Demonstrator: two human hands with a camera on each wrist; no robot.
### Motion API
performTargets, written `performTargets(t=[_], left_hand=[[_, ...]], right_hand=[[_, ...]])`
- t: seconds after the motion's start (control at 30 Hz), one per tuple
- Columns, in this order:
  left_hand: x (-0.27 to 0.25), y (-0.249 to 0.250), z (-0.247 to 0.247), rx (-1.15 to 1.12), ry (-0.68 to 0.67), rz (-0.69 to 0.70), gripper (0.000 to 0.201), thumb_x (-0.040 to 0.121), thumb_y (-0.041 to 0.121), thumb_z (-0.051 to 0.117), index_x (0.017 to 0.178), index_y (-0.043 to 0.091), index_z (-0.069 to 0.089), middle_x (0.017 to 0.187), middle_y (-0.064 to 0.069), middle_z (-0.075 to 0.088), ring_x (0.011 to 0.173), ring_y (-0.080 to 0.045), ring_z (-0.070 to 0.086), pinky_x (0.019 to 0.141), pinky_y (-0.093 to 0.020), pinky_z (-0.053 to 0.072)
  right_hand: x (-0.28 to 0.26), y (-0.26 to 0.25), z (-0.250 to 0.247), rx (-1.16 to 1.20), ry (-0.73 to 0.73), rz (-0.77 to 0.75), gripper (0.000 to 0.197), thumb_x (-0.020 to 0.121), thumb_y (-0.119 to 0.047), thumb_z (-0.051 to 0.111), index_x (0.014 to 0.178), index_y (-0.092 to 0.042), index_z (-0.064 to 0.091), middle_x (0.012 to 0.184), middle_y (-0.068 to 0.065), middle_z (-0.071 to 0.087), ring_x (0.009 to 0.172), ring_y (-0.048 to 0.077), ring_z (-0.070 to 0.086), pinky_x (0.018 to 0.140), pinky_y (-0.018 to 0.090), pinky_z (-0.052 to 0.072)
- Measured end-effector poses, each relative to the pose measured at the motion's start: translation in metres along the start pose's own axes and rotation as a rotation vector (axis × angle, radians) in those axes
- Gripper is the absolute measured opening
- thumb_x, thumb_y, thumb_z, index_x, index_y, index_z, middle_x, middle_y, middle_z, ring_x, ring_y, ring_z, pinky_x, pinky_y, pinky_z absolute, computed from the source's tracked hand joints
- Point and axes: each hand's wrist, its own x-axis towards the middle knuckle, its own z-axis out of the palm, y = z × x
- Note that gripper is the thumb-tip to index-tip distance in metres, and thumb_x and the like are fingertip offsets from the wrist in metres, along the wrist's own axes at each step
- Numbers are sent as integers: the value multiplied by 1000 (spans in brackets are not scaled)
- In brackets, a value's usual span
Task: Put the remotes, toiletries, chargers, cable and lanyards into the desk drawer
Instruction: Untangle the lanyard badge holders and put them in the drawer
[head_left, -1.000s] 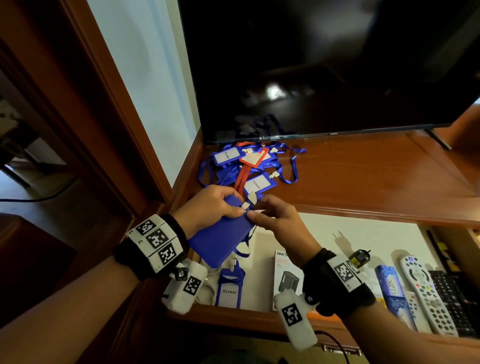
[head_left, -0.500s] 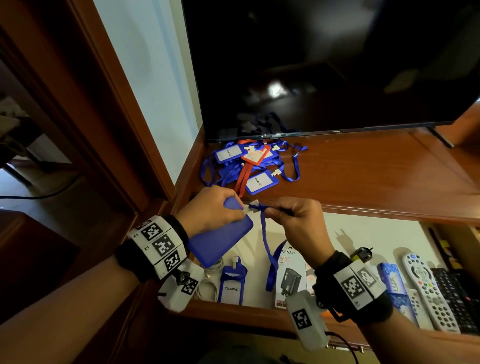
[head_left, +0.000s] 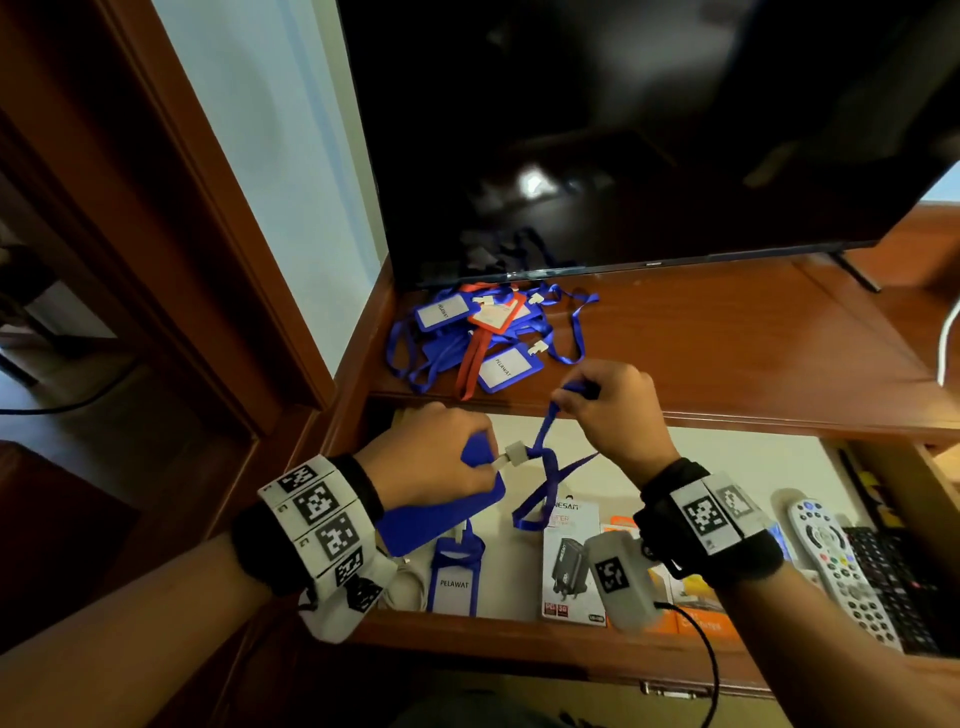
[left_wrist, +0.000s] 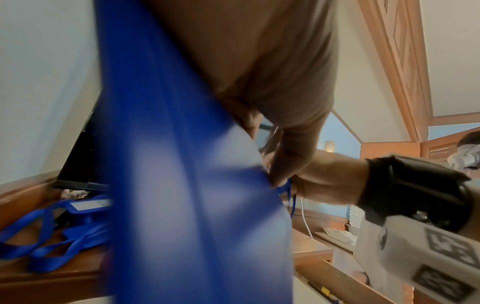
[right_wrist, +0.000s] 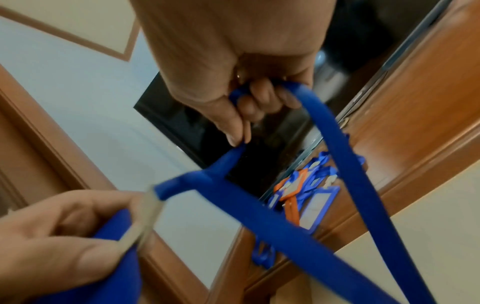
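Observation:
My left hand (head_left: 441, 462) grips a blue badge holder (head_left: 441, 512) above the open drawer (head_left: 519, 636); the same holder (left_wrist: 182, 185) fills the left wrist view. My right hand (head_left: 605, 410) pinches its blue strap (head_left: 545, 478), raised over the drawer's back edge; the strap (right_wrist: 272, 216) runs from those fingers to the white clip (right_wrist: 148, 216) at the holder. A pile of blue and red lanyards (head_left: 478, 332) lies on the desk top under the TV. In the drawer lie another blue lanyard (head_left: 454, 577), a charger box (head_left: 569, 566), a white remote (head_left: 836, 566) and a black remote (head_left: 893, 587).
A large black TV (head_left: 623, 130) stands on the wooden desk top (head_left: 753, 338). A white cable (head_left: 948, 338) hangs at the right edge. A white coiled cable (head_left: 408, 587) lies in the drawer's left corner. A wooden door frame (head_left: 182, 208) rises at the left.
My right hand has drawn the strap out from the holder, up and to the right. The left hand has sunk a little lower with the holder, over the drawer.

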Motion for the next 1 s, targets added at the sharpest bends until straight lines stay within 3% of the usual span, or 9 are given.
performTargets(t=[0.13,0.27,0.43,0.57,0.7,0.77,0.83,0.87,1.0], left_hand=[[0,-3,-8,-17,47,36,19,84,35,63,102,27,61,91,2,60,96,-13,52,82,-29,45],[5,-6,-18,-12,101,87,8,84,35,64,89,33,58,55,8,45,57,-2,47,60,-22,36],[8,-13,-30,8,146,89,10,84,33,65,93,29,62,54,9,44,53,-7,43,51,-22,32],[6,-25,-37,96,283,97,12,84,38,63,92,30,59,58,10,45,55,-9,46,53,-24,36],[1,-33,-43,285,569,151,11,85,33,65,91,24,62,54,10,44,54,-16,46,44,-17,18],[1,-37,-44,305,648,204,11,83,33,63,87,23,64,58,3,58,51,-19,56,43,-12,16],[1,-39,-42,324,672,283,15,83,34,59,88,22,66,65,2,66,54,-18,62,41,-15,29],[2,-40,-40,334,673,317,18,84,35,57,89,21,67,70,2,69,56,-18,63,42,-18,37],[4,-35,-30,373,723,410,22,87,32,53,90,17,70,68,0,68,52,-20,61,45,-27,47]], right_hand=[[-10,4,-9,91,-195,-19,28,79,-8,70,104,-19,64,110,-3,62,104,10,58,91,29,47],[-19,-19,-9,587,-629,-77,47,78,-4,65,124,-11,53,116,8,65,106,17,63,93,30,50],[-16,-29,2,366,-431,-80,3,85,-5,65,88,-4,65,73,14,62,60,11,52,56,28,46],[-19,-29,-1,591,-507,59,25,94,-14,56,71,-4,58,51,0,37,45,12,31,46,23,27],[-18,-31,-1,768,-610,248,45,99,-28,44,57,-11,39,49,3,28,43,15,21,47,28,16],[-14,-30,-3,644,-617,218,37,96,-18,47,61,-9,48,51,9,40,43,18,34,49,30,29],[-13,-35,-6,567,-620,155,12,85,-11,52,85,-3,61,63,14,58,55,21,55,61,33,43],[-14,-39,-6,599,-632,136,22,82,-12,53,99,-1,60,70,16,63,63,21,61,67,30,47],[-10,-57,-2,776,-610,179,38,91,-30,57,105,6,57,60,9,54,57,22,50,61,32,43]])
